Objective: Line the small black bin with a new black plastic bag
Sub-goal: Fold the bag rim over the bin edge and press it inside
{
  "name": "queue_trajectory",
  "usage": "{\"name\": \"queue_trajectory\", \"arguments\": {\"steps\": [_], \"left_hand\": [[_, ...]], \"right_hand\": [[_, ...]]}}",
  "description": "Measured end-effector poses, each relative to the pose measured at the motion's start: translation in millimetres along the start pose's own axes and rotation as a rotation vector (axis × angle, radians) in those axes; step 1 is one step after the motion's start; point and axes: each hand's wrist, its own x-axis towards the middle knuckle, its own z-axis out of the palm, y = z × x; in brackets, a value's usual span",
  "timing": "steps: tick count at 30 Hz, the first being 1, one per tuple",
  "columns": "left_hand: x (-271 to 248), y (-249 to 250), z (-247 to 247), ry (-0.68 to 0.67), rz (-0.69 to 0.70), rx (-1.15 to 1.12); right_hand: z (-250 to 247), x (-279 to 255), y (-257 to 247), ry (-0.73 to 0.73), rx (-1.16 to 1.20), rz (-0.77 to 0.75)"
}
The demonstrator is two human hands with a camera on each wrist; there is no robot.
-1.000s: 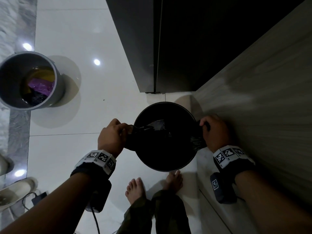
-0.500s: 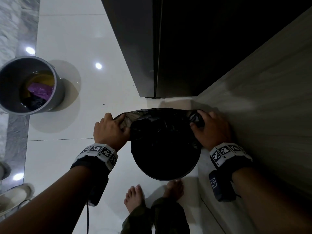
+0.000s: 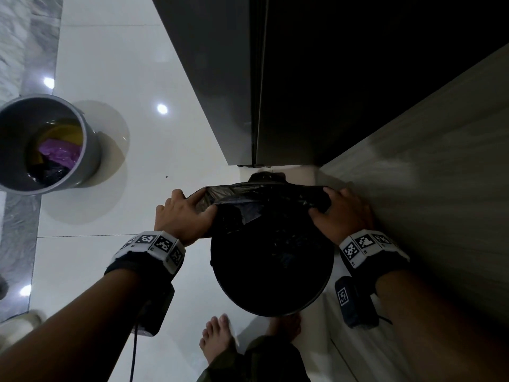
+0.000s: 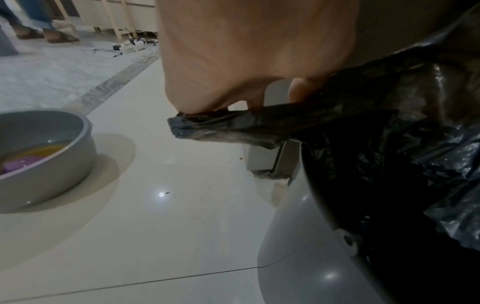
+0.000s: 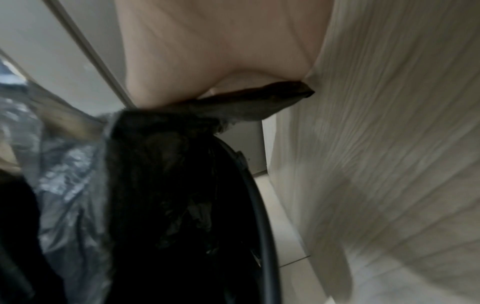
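The small black bin (image 3: 272, 293) stands on the white floor beside a wooden wall, its rim also showing in the left wrist view (image 4: 327, 205) and the right wrist view (image 5: 262, 216). A black plastic bag (image 3: 264, 197) hangs into it, its mouth stretched wide over the far half of the rim. My left hand (image 3: 183, 213) pinches the bag's left edge (image 4: 223, 125). My right hand (image 3: 340, 213) pinches the right edge (image 5: 249, 107) close to the wall. The bag's lower part is lost in the dark bin.
A grey bucket (image 3: 91, 150) with purple, yellow and black rubbish stands at the left, also seen as the grey bucket (image 4: 52, 152). A dark cabinet (image 3: 220, 78) rises behind the bin and a wooden wall (image 3: 427, 188) to its right. My bare feet (image 3: 217, 340) are just below the bin.
Both hands have moved away from me toward the bin's far side and spread apart, pulling the bag's mouth out into a wide band over the far rim.
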Motion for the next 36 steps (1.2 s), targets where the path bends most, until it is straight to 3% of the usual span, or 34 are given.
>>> {"name": "queue_trajectory", "arguments": {"steps": [4, 7, 11, 15, 19, 23, 26, 30, 36], "left_hand": [[10, -2, 9, -0.013, 0.025, -0.080], [13, 2, 13, -0.035, -0.051, -0.140], [11, 7, 14, -0.141, -0.110, -0.078], [-12, -2, 15, -0.236, -0.068, 0.031], [-20, -6, 21, -0.273, -0.022, 0.053], [-35, -11, 34, -0.271, -0.017, 0.036], [-38, -17, 40, -0.244, -0.031, -0.141], [-47, -21, 44, -0.159, 0.028, -0.359], [-68, -26, 61, -0.084, 0.048, -0.727]], "right_hand": [[-5, 2, -4, 0.029, 0.072, 0.019], [-2, 2, -4, 0.006, 0.058, 0.029], [6, 4, 1, -0.093, 0.223, 0.091], [14, -16, 14, -0.195, 0.318, 0.123], [24, -26, 27, -0.181, 0.393, 0.099], [39, -48, 37, -0.103, 0.293, 0.100], [44, -58, 38, 0.000, 0.277, 0.073], [46, -70, 43, -0.011, 0.640, 0.032], [59, -87, 51, 0.042, 0.901, 0.102]]}}
